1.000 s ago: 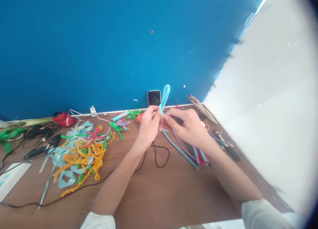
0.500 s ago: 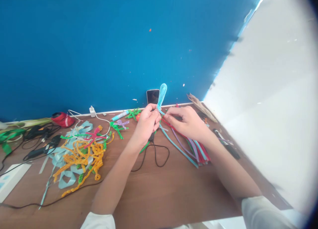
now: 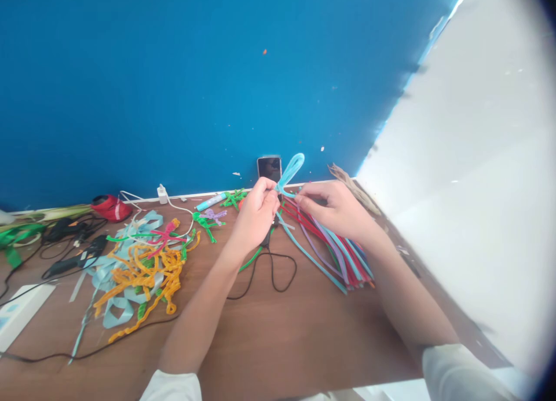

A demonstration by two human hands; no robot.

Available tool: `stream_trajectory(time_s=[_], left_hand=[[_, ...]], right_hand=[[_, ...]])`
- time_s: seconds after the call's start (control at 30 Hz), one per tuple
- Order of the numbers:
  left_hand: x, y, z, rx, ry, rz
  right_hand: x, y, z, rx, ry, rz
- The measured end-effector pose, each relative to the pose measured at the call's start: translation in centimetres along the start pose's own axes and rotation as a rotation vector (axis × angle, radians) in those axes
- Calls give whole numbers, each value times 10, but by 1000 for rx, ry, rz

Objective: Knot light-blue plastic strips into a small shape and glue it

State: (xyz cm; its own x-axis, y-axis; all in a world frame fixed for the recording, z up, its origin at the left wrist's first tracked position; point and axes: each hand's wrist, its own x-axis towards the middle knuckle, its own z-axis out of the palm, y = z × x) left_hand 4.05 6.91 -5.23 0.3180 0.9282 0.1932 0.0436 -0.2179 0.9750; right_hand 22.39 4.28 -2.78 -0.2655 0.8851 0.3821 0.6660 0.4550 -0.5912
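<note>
A light-blue pipe cleaner [image 3: 292, 170], bent into narrow loops, rises above my hands near the middle of the view. My left hand [image 3: 259, 211] pinches it at the base of the loops. With thumb and forefinger, my right hand [image 3: 334, 207] grips a short length of the same pipe cleaner just to the right. A straight light-blue tail [image 3: 310, 259] slants down from my left hand towards the table. Under my right hand lies a bundle of red, purple, blue and green pipe cleaners [image 3: 343, 256].
A phone [image 3: 269, 168] leans against the blue wall behind my hands. On the left, orange twisted pipe cleaners [image 3: 147, 279] lie over pale-blue ribbon [image 3: 117, 311]. A black cable [image 3: 295, 273] loops across the brown table [image 3: 278, 343]. A white power strip [image 3: 24, 311] sits at the far left.
The loops have tilted to the right and opened a little. My right hand has shifted slightly right, pulling its length of pipe cleaner away from my left hand.
</note>
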Motion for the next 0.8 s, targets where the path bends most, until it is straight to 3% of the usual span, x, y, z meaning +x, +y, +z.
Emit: stream_trajectory(time_s=[0.47, 0.67, 0.8], left_hand=[[-7, 10, -13, 206, -240, 31], [-7, 16, -18, 480, -410, 13], [-8, 15, -15, 708, -365, 50]], right_hand=[[4, 16, -10, 118, 76, 48], [6, 21, -10, 330, 113, 109], [5, 16, -11, 296, 36, 82]])
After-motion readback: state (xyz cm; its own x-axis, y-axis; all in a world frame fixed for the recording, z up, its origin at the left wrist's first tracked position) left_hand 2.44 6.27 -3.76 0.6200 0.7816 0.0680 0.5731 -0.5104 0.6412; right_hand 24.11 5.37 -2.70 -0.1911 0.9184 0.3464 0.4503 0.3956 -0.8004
